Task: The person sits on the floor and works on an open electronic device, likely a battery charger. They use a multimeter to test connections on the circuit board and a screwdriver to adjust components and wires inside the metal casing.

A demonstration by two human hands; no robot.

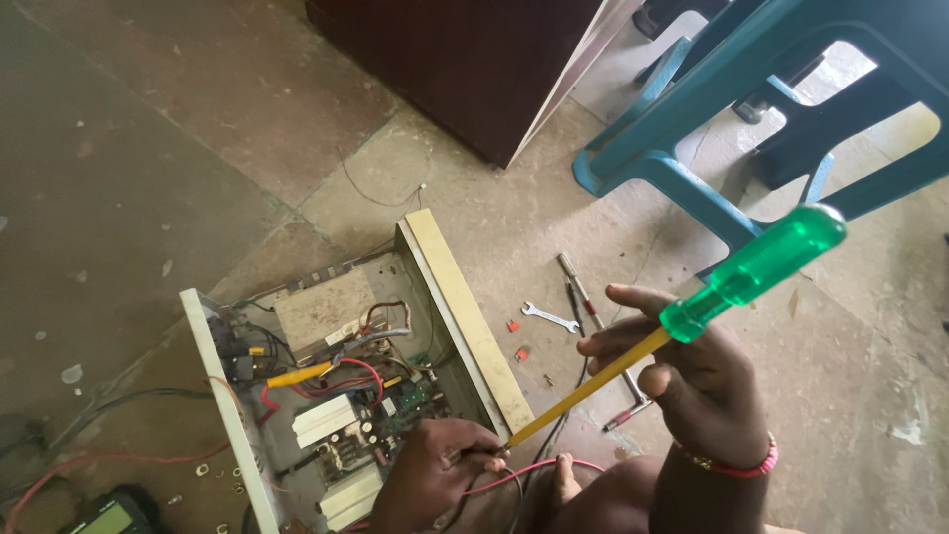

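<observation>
My right hand (692, 381), with a red bracelet at the wrist, grips the yellow shaft of a long screwdriver (593, 384) just below its green handle (756, 269). The shaft slants down and left to my left hand (430, 475), whose fingers close around its tip at the edge of an open metal case (465, 316). Inside the case lie circuit boards (361, 435), red and yellow wires and a pale block. A thin red wire (539, 467) loops from under my left hand over my knee.
A small spanner (549, 316) and a long metal tool (593, 311) lie on the stone floor right of the case. A blue plastic stool (732, 129) stands at upper right, with dark wooden furniture (474, 59) behind. A meter (109, 516) and red lead sit bottom left.
</observation>
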